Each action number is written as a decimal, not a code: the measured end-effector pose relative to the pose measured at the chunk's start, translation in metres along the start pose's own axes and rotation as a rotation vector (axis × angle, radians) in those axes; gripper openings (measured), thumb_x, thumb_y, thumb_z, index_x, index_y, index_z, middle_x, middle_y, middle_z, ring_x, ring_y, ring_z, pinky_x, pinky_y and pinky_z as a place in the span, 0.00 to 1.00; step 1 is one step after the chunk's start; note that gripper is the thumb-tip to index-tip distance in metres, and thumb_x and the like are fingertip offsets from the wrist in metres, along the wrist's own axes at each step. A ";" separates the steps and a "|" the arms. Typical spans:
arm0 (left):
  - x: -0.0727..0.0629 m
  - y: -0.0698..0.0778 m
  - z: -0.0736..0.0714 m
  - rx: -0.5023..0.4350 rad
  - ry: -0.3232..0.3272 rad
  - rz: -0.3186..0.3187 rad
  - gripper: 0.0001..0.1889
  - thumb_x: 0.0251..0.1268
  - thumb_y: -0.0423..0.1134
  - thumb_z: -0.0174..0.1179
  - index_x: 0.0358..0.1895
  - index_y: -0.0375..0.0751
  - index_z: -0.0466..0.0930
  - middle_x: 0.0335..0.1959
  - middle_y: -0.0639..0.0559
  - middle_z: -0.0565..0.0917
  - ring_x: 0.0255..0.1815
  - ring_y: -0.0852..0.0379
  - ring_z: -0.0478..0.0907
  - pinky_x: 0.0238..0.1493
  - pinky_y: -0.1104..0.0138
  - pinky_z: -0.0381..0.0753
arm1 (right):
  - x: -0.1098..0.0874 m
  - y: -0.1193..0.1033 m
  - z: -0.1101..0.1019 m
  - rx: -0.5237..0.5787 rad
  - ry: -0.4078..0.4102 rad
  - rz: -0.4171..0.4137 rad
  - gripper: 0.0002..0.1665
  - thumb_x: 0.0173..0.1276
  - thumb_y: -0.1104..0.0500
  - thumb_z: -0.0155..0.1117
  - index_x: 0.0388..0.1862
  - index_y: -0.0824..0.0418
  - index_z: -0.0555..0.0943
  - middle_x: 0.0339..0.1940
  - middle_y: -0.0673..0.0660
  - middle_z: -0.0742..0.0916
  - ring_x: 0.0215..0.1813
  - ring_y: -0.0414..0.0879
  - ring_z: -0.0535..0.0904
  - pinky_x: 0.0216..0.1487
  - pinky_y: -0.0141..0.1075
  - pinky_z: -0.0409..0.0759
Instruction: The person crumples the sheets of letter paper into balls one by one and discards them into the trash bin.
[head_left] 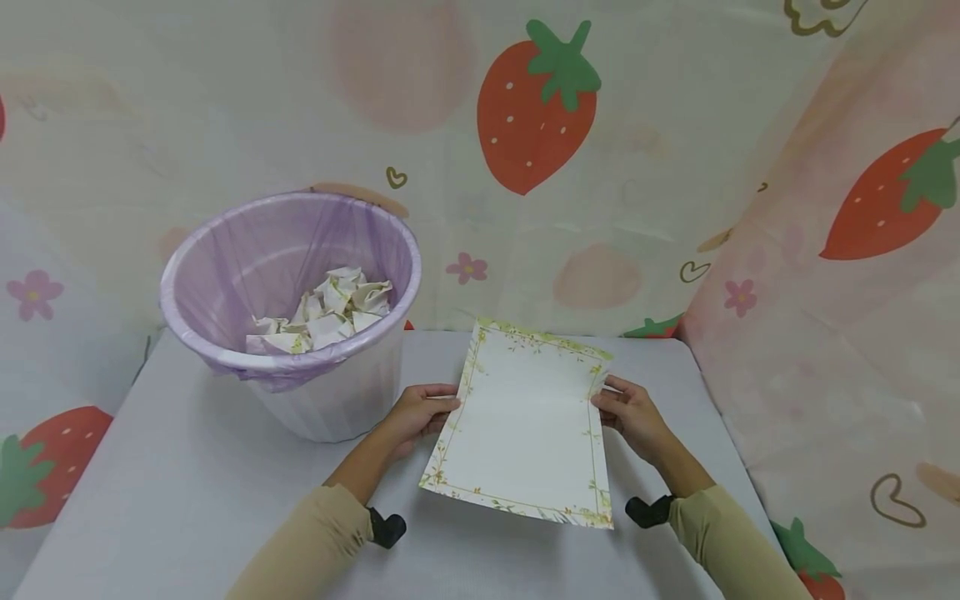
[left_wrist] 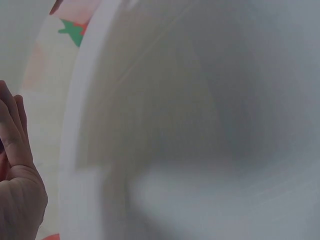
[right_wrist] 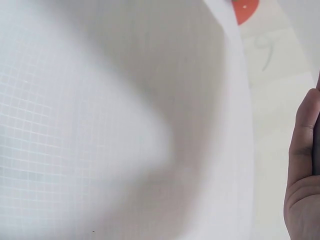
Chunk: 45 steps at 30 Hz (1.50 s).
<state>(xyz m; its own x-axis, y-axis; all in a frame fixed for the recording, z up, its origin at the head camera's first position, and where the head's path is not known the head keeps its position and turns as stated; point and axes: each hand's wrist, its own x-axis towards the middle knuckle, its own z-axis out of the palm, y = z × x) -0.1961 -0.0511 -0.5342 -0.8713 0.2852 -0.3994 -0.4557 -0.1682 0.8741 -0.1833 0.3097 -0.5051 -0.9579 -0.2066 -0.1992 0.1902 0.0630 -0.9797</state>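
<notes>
A sheet of white paper (head_left: 532,425) with a green and yellow floral border is held up slightly above the table, tilted, its surface facing the head camera. My left hand (head_left: 416,419) pinches its left edge between thumb and fingers. On the opposite edge, my right hand (head_left: 632,414) pinches the paper the same way. In the left wrist view only part of the left hand (left_wrist: 19,170) shows at the edge. The right wrist view likewise catches just a part of the right hand (right_wrist: 302,170).
Left of the paper stands a white wastebasket (head_left: 330,400) lined with a purple bag (head_left: 232,258). Several crumpled papers (head_left: 330,312) lie inside it. A white cloth covers the table (head_left: 187,492). A strawberry-patterned backdrop (head_left: 675,125) rises behind and at the sides.
</notes>
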 end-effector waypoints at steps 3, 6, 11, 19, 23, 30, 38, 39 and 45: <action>0.000 0.000 0.000 -0.013 0.006 -0.001 0.21 0.68 0.28 0.60 0.63 0.26 0.74 0.39 0.46 0.88 0.32 0.60 0.85 0.33 0.70 0.84 | 0.000 0.000 0.000 -0.016 0.004 -0.010 0.29 0.75 0.66 0.57 0.70 0.76 0.65 0.41 0.51 0.89 0.38 0.44 0.86 0.39 0.35 0.85; 0.000 0.001 0.000 -0.029 0.012 -0.008 0.21 0.68 0.28 0.61 0.63 0.26 0.74 0.41 0.45 0.88 0.33 0.60 0.86 0.34 0.70 0.84 | 0.000 -0.001 0.000 -0.010 -0.002 -0.026 0.25 0.75 0.66 0.56 0.66 0.80 0.67 0.40 0.51 0.89 0.38 0.43 0.86 0.39 0.35 0.85; -0.001 0.004 -0.001 -0.063 0.000 -0.012 0.23 0.68 0.26 0.60 0.65 0.28 0.73 0.44 0.43 0.87 0.35 0.60 0.86 0.36 0.69 0.85 | -0.001 -0.003 0.002 0.037 -0.008 -0.052 0.20 0.74 0.67 0.58 0.56 0.84 0.71 0.38 0.52 0.89 0.37 0.44 0.86 0.39 0.35 0.85; -0.001 0.004 -0.004 -0.083 -0.001 -0.026 0.22 0.67 0.26 0.60 0.64 0.26 0.73 0.43 0.46 0.87 0.36 0.60 0.86 0.36 0.70 0.84 | -0.001 -0.005 0.002 0.055 -0.066 -0.092 0.14 0.76 0.65 0.57 0.54 0.71 0.83 0.47 0.52 0.88 0.46 0.44 0.86 0.46 0.35 0.84; 0.000 0.003 -0.005 -0.101 -0.013 -0.019 0.21 0.68 0.26 0.59 0.63 0.24 0.74 0.40 0.50 0.87 0.36 0.62 0.85 0.36 0.72 0.84 | -0.003 -0.007 0.002 0.039 -0.098 -0.120 0.16 0.76 0.62 0.57 0.53 0.72 0.83 0.52 0.53 0.88 0.53 0.46 0.84 0.50 0.37 0.84; 0.001 0.002 -0.005 -0.114 -0.024 0.017 0.17 0.67 0.23 0.56 0.57 0.19 0.75 0.42 0.48 0.87 0.40 0.61 0.85 0.41 0.71 0.84 | -0.005 -0.010 0.003 0.025 -0.139 -0.112 0.15 0.77 0.61 0.56 0.50 0.68 0.85 0.59 0.57 0.85 0.60 0.45 0.81 0.49 0.36 0.83; -0.001 0.005 -0.004 -0.100 -0.009 -0.001 0.17 0.71 0.30 0.55 0.56 0.20 0.77 0.44 0.44 0.87 0.41 0.59 0.85 0.44 0.68 0.84 | -0.004 -0.007 -0.002 0.006 -0.205 -0.110 0.19 0.77 0.69 0.45 0.49 0.72 0.84 0.60 0.58 0.84 0.61 0.46 0.80 0.50 0.36 0.83; -0.001 0.005 -0.004 -0.085 0.000 -0.001 0.17 0.71 0.31 0.56 0.56 0.20 0.77 0.44 0.45 0.87 0.42 0.60 0.85 0.44 0.69 0.84 | -0.003 -0.006 -0.002 0.000 -0.210 -0.103 0.20 0.75 0.71 0.42 0.49 0.73 0.84 0.60 0.59 0.84 0.62 0.46 0.79 0.50 0.35 0.82; -0.003 0.004 -0.003 0.099 0.046 0.010 0.18 0.62 0.37 0.69 0.52 0.29 0.83 0.47 0.45 0.87 0.42 0.59 0.84 0.43 0.70 0.83 | -0.003 -0.006 -0.001 -0.151 -0.198 -0.073 0.15 0.75 0.66 0.52 0.49 0.73 0.84 0.59 0.61 0.84 0.61 0.46 0.79 0.51 0.35 0.82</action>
<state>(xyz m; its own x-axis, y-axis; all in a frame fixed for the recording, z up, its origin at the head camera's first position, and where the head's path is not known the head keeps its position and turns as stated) -0.1960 -0.0557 -0.5309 -0.8842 0.2402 -0.4006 -0.4287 -0.0765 0.9002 -0.1820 0.3113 -0.4990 -0.9042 -0.4025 -0.1431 0.0736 0.1832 -0.9803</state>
